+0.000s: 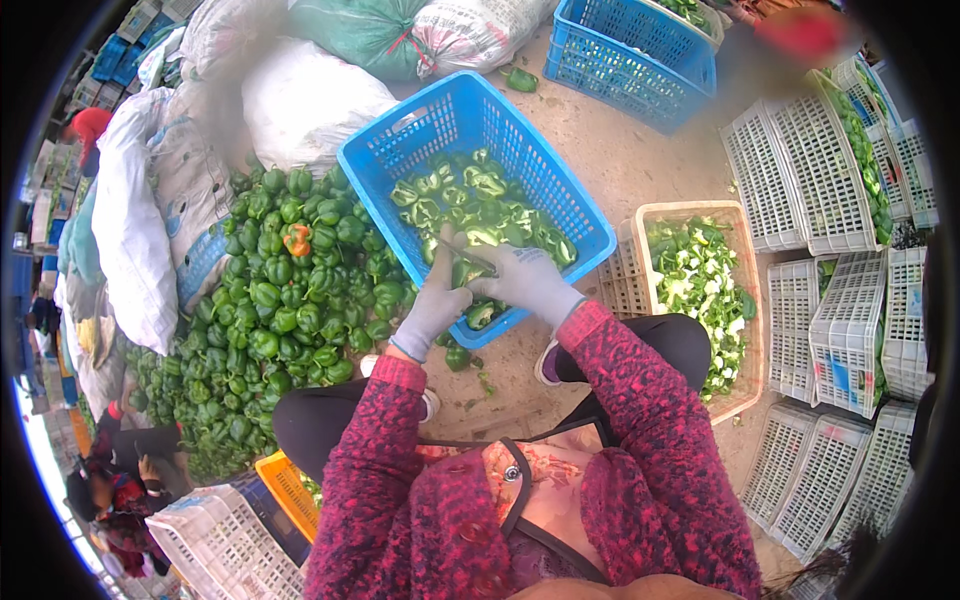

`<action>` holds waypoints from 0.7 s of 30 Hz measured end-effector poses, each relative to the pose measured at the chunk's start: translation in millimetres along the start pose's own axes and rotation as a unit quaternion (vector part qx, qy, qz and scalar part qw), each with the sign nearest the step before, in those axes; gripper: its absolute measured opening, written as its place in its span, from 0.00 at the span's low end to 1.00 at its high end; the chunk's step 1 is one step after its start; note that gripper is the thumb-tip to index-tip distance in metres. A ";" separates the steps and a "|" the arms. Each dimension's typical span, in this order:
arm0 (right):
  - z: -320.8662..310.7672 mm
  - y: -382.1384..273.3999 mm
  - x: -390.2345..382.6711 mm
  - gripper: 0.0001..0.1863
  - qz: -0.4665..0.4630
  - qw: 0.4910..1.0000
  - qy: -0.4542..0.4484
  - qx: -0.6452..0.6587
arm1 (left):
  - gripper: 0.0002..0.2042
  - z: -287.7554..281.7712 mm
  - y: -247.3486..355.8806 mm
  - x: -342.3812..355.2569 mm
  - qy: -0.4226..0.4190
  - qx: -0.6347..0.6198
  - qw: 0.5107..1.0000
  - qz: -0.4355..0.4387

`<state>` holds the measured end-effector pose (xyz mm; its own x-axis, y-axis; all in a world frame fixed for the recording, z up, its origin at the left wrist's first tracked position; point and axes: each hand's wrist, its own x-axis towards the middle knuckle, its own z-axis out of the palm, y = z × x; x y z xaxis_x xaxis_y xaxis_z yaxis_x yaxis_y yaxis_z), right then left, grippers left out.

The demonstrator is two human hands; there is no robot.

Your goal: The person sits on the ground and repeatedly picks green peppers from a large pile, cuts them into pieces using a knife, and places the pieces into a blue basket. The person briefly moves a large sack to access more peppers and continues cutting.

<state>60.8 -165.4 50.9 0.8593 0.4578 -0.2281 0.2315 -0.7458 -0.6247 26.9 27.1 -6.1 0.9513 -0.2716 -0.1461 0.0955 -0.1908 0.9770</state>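
Observation:
Both my hands wear pale grey gloves and meet over the near end of a blue plastic basket [590, 240]. Cut green pepper halves [485, 183] lie in it, their pale insides showing. My left hand [432, 310] is closed at the basket's near left side; what it holds, if anything, is hidden. Close beside it, my right hand [528, 280] has its fingers bent around a thin, dark, blade-like thing [468, 256] that points toward the left hand. Its exact kind is too small to tell. Left of the basket spreads a large heap of whole green peppers [270, 300].
One orange pepper [297, 239] sits on the heap. At my right stands a beige crate [755, 300] of pepper cores and trimmings. White crates [795, 180] are stacked far right. Full sacks [310, 105] and another blue basket [625, 75] stand beyond. People are at the lower left.

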 end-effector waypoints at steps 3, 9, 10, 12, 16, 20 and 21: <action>0.1 2.7 -1.6 0.33 -0.029 0.998 -0.055 -0.006 | 0.46 0.6 -0.2 -9.3 -0.035 -0.215 0.974 -0.067; 20.5 24.8 -11.4 0.28 0.077 0.913 -0.143 0.373 | 0.25 1.4 4.2 -24.0 -0.043 -0.340 0.933 -0.108; 24.6 27.9 -13.0 0.28 0.079 0.873 -0.151 0.458 | 0.23 5.0 5.1 -25.4 -0.045 -0.339 0.934 -0.105; 30.9 33.4 -17.0 0.27 0.086 0.769 -0.165 0.611 | 0.23 19.3 4.6 -29.4 -0.005 -0.347 0.933 -0.091; 36.2 39.3 -26.8 0.28 0.049 0.752 -0.119 0.647 | 0.23 46.2 -7.3 -32.8 0.033 -0.426 0.902 -0.063; 34.9 28.4 -28.8 0.26 0.098 0.720 -0.036 0.686 | 0.23 52.0 -18.6 -24.9 0.037 -0.524 0.850 -0.030; 29.9 24.4 -27.1 0.25 0.115 0.700 0.015 0.704 | 0.23 51.8 -18.2 -21.8 0.042 -0.554 0.832 -0.018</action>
<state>29.5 -181.5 19.5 0.8139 0.3772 -0.4419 -0.5764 0.4294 -0.6953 -10.8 -12.3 -28.8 0.9546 -0.2092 -0.2121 0.2918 0.8005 0.5236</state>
